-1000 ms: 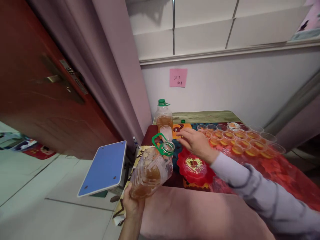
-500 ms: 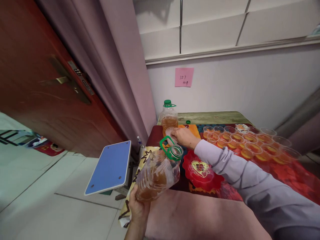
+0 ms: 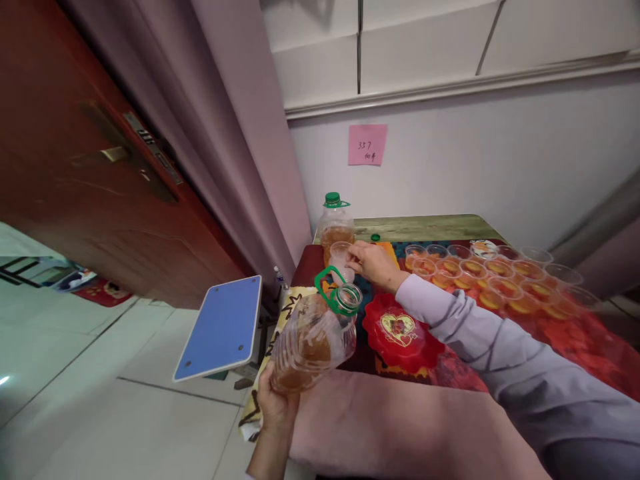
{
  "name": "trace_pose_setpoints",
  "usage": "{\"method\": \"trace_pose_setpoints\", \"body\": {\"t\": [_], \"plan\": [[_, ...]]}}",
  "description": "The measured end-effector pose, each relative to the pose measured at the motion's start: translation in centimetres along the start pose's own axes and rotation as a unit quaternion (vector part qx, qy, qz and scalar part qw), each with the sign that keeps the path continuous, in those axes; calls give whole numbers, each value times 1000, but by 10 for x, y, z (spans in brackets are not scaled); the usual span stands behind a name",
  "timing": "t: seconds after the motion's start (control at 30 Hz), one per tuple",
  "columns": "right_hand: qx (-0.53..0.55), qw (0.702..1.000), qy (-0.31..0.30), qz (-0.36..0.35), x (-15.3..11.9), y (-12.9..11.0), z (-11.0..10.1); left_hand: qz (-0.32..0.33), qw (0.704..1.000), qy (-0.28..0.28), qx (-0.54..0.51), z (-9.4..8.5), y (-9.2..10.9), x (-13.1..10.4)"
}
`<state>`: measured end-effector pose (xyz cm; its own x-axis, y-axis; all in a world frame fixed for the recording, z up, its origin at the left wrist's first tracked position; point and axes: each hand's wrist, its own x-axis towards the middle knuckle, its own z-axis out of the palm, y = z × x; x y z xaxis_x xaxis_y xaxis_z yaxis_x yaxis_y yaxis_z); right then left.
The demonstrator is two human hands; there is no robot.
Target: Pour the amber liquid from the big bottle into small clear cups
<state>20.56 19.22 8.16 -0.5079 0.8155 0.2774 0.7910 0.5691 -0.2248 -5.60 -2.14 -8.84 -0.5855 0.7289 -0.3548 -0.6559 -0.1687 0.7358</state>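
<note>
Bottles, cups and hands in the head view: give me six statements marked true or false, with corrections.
1. The left hand holds the tilted bottle. True.
2. That bottle is capped. False: its mouth is open.
3. The upright bottle has a green cap. True.
4. The right hand touches nothing. False: it grips a clear cup.
5. The scalloped dish is blue. False: it is red.
6. A pink note hangs on the wall. True.

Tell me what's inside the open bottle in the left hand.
Brownish liquid shows low in the open bottle; the left hand covers part of its bottom end, hiding the contents there.
</note>
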Motion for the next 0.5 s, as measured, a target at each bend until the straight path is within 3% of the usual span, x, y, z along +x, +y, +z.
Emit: {"method": "trace_pose_setpoints", "body": {"t": [0.1,0.17,0.27,0.33,0.4,0.5], "plan": [[46,991,122,-28,-16,5,-27,9,1000,3,6,1,1,0],[58,975,209,-48,-42,12,-47,14,1000,7,3,2,1,0],[36,971,231,-44,-101,24,-54,16,1000,11,3,5,3,0],[25,982,185,-26,-143,33,-36,8,1000,4,12,6,4,1],[19,991,132,-10,-178,41,-5,9,1000,-7,26,6,4,3],[26,995,96,29,-208,50,40,29,998,-23,44,7,3,5]]}}
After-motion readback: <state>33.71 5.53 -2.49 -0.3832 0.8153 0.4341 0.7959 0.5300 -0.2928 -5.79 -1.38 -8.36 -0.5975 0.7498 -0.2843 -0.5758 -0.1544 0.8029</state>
